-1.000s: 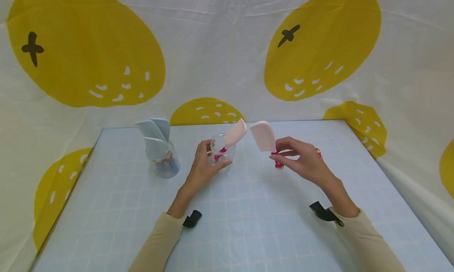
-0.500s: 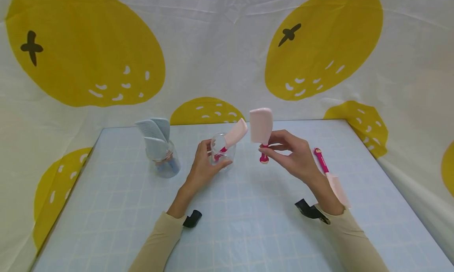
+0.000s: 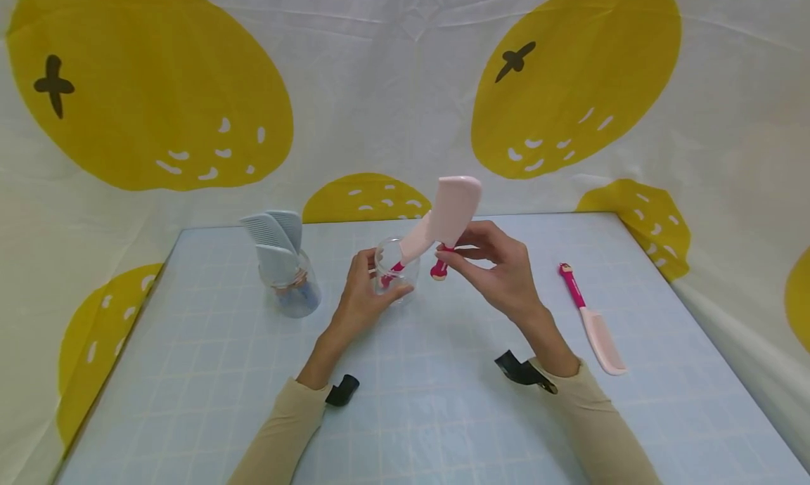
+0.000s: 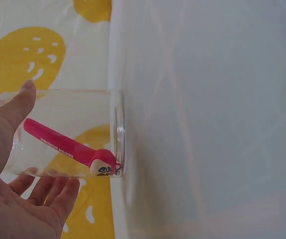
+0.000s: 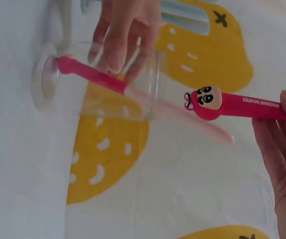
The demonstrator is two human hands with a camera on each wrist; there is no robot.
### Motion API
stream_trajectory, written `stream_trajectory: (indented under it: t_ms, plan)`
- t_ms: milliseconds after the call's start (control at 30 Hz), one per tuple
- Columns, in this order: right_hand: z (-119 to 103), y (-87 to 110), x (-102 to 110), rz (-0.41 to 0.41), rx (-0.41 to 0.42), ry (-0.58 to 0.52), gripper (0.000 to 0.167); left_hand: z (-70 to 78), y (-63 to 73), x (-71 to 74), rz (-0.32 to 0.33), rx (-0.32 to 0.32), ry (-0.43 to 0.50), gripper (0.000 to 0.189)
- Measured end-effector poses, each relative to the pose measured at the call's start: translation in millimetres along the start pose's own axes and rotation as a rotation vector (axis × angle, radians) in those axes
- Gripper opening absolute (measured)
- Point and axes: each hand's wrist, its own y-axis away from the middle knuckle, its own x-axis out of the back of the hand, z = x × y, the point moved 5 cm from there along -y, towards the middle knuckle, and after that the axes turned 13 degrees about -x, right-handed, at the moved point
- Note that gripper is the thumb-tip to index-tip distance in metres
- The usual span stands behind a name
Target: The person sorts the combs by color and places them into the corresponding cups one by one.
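My left hand [image 3: 362, 295] grips a clear glass jar [image 4: 73, 109] around its side, thumb and fingers on opposite walls. Inside the jar leans a pink comb [image 3: 414, 242], its dark pink handle [image 4: 63, 142] at the bottom and its pale blade above the rim. Between thumb and fingertips, my right hand [image 3: 500, 267] pinches a second pink comb [image 3: 454, 207], blade up, just right of the jar. A cartoon face [image 5: 209, 99] marks the lower end of its handle. A third pink comb [image 3: 601, 337] lies on the table to the right.
Left of my left hand stands another glass jar [image 3: 300, 302] with cord around it, holding several light blue combs [image 3: 275, 242]. The table [image 3: 405, 415] has a pale blue checked cover. A white cloth with yellow fruit prints [image 3: 380, 105] hangs behind it.
My right hand has moved left and up with its comb, whose blade now overlaps the comb in the jar. The comb lying at right has come fully into view. The left hand stays put.
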Motion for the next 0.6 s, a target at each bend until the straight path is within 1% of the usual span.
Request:
stream_trajectory:
  t_ms: [267, 400, 600]
  plan:
    - [-3, -5.5, -18, 0.010, -0.010, -0.041, 0.050, -1.8, -0.6, -0.6, -0.004, -0.004, 0.010, 0.083]
    - [-2, -8.3, -28, 0.006, -0.010, -0.056, 0.049, -2.2, 0.5, -0.4, -0.002, 0.008, 0.016, 0.085]
    - [2, -12.1, -40, 0.015, -0.001, -0.080, 0.046, -3.0, 0.2, 0.2, -0.004, 0.000, 0.030, 0.083]
